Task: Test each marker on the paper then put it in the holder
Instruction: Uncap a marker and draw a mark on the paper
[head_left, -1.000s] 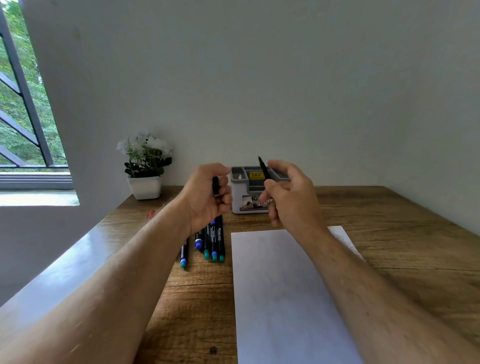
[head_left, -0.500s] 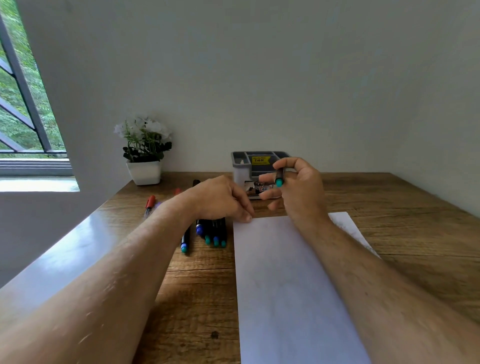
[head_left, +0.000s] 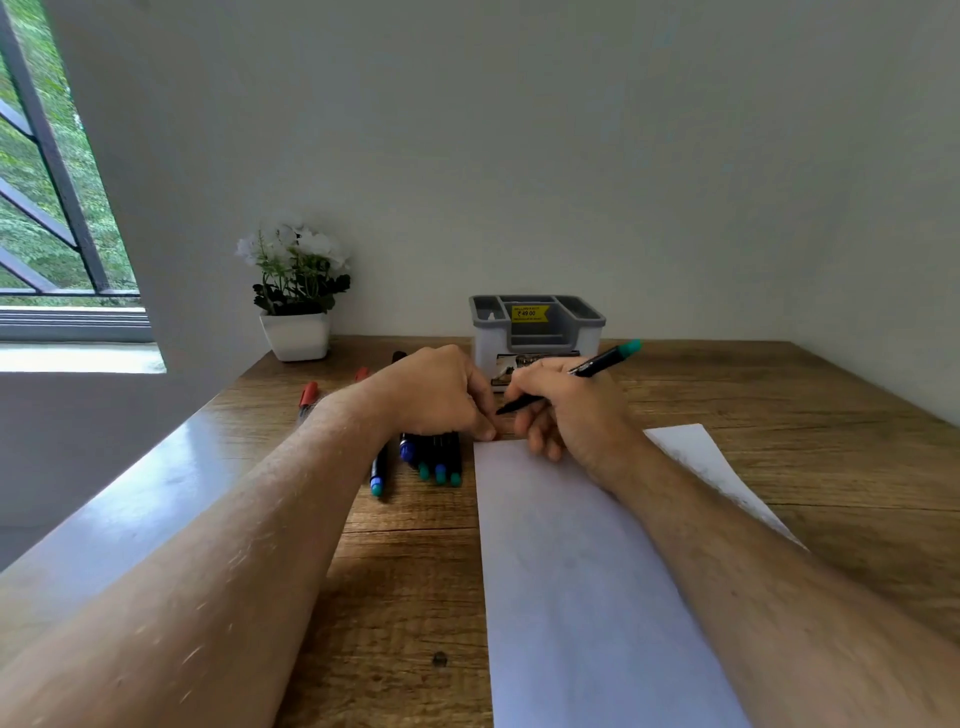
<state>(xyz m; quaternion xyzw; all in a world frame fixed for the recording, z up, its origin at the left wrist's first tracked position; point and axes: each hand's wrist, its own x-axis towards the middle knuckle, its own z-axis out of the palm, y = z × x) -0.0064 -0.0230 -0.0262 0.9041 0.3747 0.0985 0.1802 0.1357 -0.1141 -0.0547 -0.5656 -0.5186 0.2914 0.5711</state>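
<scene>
My right hand (head_left: 569, 415) grips a black marker (head_left: 597, 364) with a teal end. Its uncapped tip points down-left, just above the far edge of the white paper (head_left: 582, 571). My left hand (head_left: 441, 389) is curled, its fingertips pressing at the paper's far left corner. The black cap it gripped a second ago is hidden inside the fist. Several capped markers (head_left: 439, 465) with blue and teal ends lie in a row left of the paper, partly under my left hand. The grey holder (head_left: 537, 332) stands behind my hands against the wall.
Red markers (head_left: 307, 397) lie further left on the wooden table (head_left: 831, 467). A white pot of flowers (head_left: 296, 322) stands at the back left near the window (head_left: 47, 208). A grey ledge runs along the table's left side.
My right hand turned the marker from upright to a writing grip and lowered its tip toward the paper. My left hand came down with the cap onto the paper's corner.
</scene>
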